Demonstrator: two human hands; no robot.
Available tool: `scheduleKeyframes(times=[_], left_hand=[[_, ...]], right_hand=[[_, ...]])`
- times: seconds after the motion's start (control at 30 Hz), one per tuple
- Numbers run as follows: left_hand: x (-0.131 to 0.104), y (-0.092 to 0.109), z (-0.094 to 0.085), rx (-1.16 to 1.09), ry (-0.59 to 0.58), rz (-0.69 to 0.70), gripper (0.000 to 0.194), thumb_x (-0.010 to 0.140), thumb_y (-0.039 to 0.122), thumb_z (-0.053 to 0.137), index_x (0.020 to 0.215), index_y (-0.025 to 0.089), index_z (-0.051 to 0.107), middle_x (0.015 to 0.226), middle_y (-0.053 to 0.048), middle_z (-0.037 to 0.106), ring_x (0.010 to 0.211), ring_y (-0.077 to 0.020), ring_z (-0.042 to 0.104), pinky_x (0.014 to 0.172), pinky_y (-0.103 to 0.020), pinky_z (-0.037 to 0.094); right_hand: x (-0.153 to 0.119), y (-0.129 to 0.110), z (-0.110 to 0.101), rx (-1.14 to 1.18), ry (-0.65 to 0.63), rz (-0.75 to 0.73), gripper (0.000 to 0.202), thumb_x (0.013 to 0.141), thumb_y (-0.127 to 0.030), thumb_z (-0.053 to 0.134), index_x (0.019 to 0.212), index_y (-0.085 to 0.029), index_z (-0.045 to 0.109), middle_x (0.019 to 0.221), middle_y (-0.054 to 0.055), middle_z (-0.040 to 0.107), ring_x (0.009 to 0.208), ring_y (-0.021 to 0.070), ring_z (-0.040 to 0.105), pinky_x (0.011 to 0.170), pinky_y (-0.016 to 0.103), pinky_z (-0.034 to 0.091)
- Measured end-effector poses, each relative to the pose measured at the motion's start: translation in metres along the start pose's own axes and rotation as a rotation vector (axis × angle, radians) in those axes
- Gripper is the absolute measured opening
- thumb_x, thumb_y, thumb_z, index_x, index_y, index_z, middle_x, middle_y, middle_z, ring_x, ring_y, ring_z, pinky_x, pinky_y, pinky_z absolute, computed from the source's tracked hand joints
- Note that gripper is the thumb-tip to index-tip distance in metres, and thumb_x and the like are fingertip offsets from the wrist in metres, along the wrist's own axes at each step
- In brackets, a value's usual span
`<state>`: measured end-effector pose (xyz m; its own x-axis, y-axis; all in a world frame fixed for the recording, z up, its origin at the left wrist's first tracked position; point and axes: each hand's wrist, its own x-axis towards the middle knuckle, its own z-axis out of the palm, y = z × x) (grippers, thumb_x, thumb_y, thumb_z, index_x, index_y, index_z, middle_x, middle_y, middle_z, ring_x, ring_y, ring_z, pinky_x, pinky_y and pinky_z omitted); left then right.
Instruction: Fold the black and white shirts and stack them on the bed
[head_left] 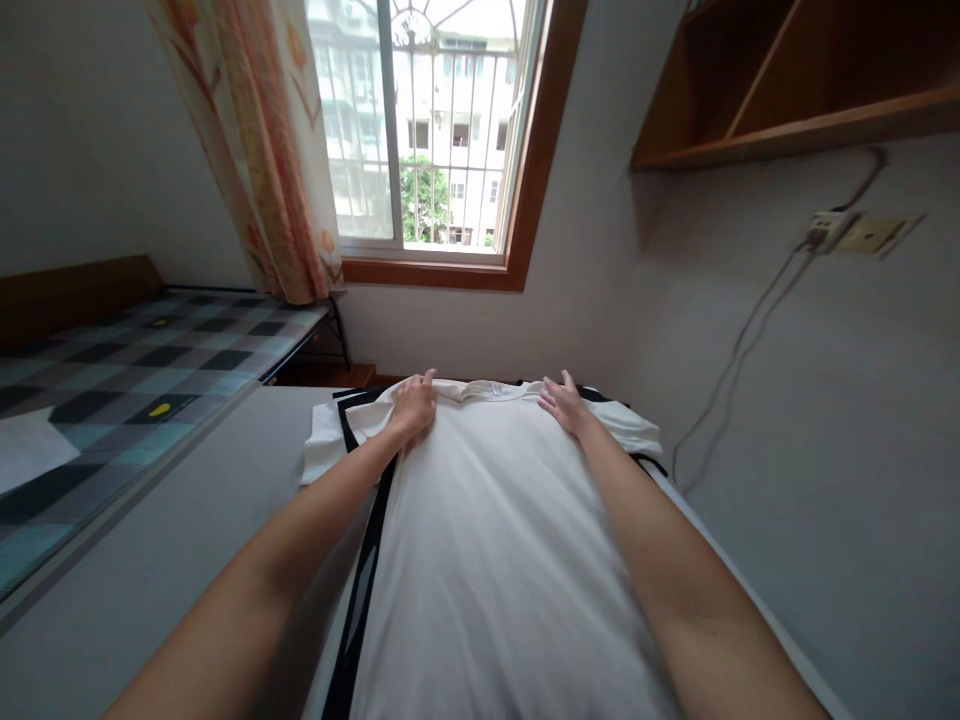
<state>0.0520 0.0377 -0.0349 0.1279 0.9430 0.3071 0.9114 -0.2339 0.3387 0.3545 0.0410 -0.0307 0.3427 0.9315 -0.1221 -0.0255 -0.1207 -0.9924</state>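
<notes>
A white shirt (487, 520) lies spread on a light table (202, 510), its collar at the far end. On the shirt's left shoulder area rests my left hand (415, 405), fingers lying on the cloth. My right hand (564, 402) touches the fabric right of the collar, with its fingers spread. Black cloth (367, 580) shows from beneath along the left side and near both shoulders. Another white piece of cloth (322, 445) sticks out at the left, under the black one.
At the left is a bed with a checked cover (187, 350) and a white sheet (34, 450) on it. A curtain (277, 150) hangs by the barred window. Wooden shelves (795, 130) and a socket with a cable (825, 232) are on the right wall.
</notes>
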Motion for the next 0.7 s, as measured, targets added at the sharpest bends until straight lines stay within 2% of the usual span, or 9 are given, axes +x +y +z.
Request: scheduleKeyframes(times=[0.07, 0.13, 0.23, 0.3, 0.37, 0.43, 0.53, 0.63, 0.7], left_hand=[[-0.002, 0.006, 0.004, 0.063, 0.052, 0.152, 0.045, 0.082, 0.008, 0.052, 0.124, 0.021, 0.058, 0.121, -0.013, 0.057, 0.114, -0.0263, 0.053, 0.097, -0.037, 0.04], [-0.001, 0.011, 0.007, 0.083, 0.077, 0.267, 0.034, 0.084, 0.011, 0.052, 0.115, 0.022, 0.062, 0.123, -0.012, 0.053, 0.115, -0.0268, 0.049, 0.099, -0.039, 0.037], [0.006, 0.016, 0.011, 0.097, 0.072, 0.317, 0.025, 0.086, 0.024, 0.059, 0.11, 0.021, 0.064, 0.126, -0.014, 0.05, 0.117, -0.0303, 0.046, 0.099, -0.043, 0.034], [0.012, 0.017, 0.016, 0.098, 0.039, 0.311, 0.026, 0.085, 0.033, 0.063, 0.108, 0.021, 0.065, 0.125, -0.014, 0.051, 0.118, -0.0315, 0.046, 0.1, -0.045, 0.032], [0.019, 0.018, 0.022, 0.104, 0.018, 0.255, 0.023, 0.086, 0.035, 0.061, 0.104, 0.021, 0.067, 0.12, -0.013, 0.056, 0.117, -0.0314, 0.048, 0.101, -0.047, 0.031], [0.026, 0.018, 0.028, 0.097, 0.038, 0.128, 0.021, 0.09, 0.034, 0.055, 0.1, 0.02, 0.067, 0.113, -0.013, 0.061, 0.114, -0.031, 0.051, 0.1, -0.048, 0.032], [0.04, 0.015, 0.033, -0.03, 0.015, -0.063, 0.027, 0.088, 0.041, 0.057, 0.1, 0.019, 0.067, 0.107, -0.012, 0.066, 0.105, -0.029, 0.058, 0.092, -0.041, 0.041], [0.053, 0.001, 0.028, -0.234, -0.049, -0.027, 0.034, 0.083, 0.044, 0.064, 0.105, 0.018, 0.066, 0.106, -0.009, 0.068, 0.097, -0.0229, 0.063, 0.084, -0.031, 0.047], [0.055, -0.016, 0.018, -0.25, 0.035, 0.018, 0.029, 0.087, 0.037, 0.059, 0.106, 0.017, 0.066, 0.108, -0.009, 0.067, 0.099, -0.0206, 0.062, 0.086, -0.03, 0.047]], right_hand=[[0.004, 0.01, 0.002, -0.139, -0.012, -0.065, 0.054, 0.087, -0.025, 0.056, 0.138, -0.032, 0.04, 0.125, 0.005, 0.061, 0.102, 0.0127, 0.064, 0.081, 0.025, 0.055], [0.01, 0.015, 0.003, -0.288, -0.033, -0.15, 0.038, 0.088, -0.026, 0.053, 0.126, -0.023, 0.054, 0.119, 0.007, 0.065, 0.104, 0.0152, 0.063, 0.083, 0.026, 0.054], [0.015, 0.019, 0.005, -0.436, -0.071, -0.22, 0.023, 0.086, -0.027, 0.055, 0.101, -0.016, 0.067, 0.107, 0.009, 0.07, 0.103, 0.0201, 0.063, 0.09, 0.031, 0.051], [0.011, 0.023, 0.009, -0.602, -0.118, -0.305, 0.023, 0.086, -0.029, 0.057, 0.099, -0.016, 0.07, 0.108, 0.01, 0.071, 0.106, 0.0219, 0.062, 0.096, 0.034, 0.047], [0.004, 0.028, 0.015, -0.838, -0.168, -0.436, 0.03, 0.088, -0.031, 0.055, 0.109, -0.016, 0.069, 0.12, 0.011, 0.068, 0.115, 0.0229, 0.059, 0.104, 0.036, 0.041], [-0.005, 0.035, 0.02, -1.042, -0.18, -0.545, 0.04, 0.091, -0.035, 0.053, 0.122, -0.014, 0.065, 0.134, 0.014, 0.06, 0.128, 0.0246, 0.05, 0.11, 0.037, 0.033], [-0.015, 0.044, 0.025, -1.224, -0.153, -0.599, 0.05, 0.094, -0.04, 0.048, 0.134, -0.012, 0.058, 0.146, 0.016, 0.048, 0.139, 0.0269, 0.037, 0.115, 0.039, 0.025], [-0.018, 0.046, 0.026, -1.269, -0.137, -0.6, 0.052, 0.096, -0.042, 0.044, 0.137, -0.012, 0.056, 0.148, 0.015, 0.046, 0.139, 0.0259, 0.037, 0.115, 0.037, 0.025], [-0.018, 0.045, 0.025, -1.274, -0.137, -0.602, 0.051, 0.096, -0.042, 0.043, 0.137, -0.014, 0.055, 0.148, 0.013, 0.046, 0.139, 0.0248, 0.037, 0.115, 0.036, 0.025]])
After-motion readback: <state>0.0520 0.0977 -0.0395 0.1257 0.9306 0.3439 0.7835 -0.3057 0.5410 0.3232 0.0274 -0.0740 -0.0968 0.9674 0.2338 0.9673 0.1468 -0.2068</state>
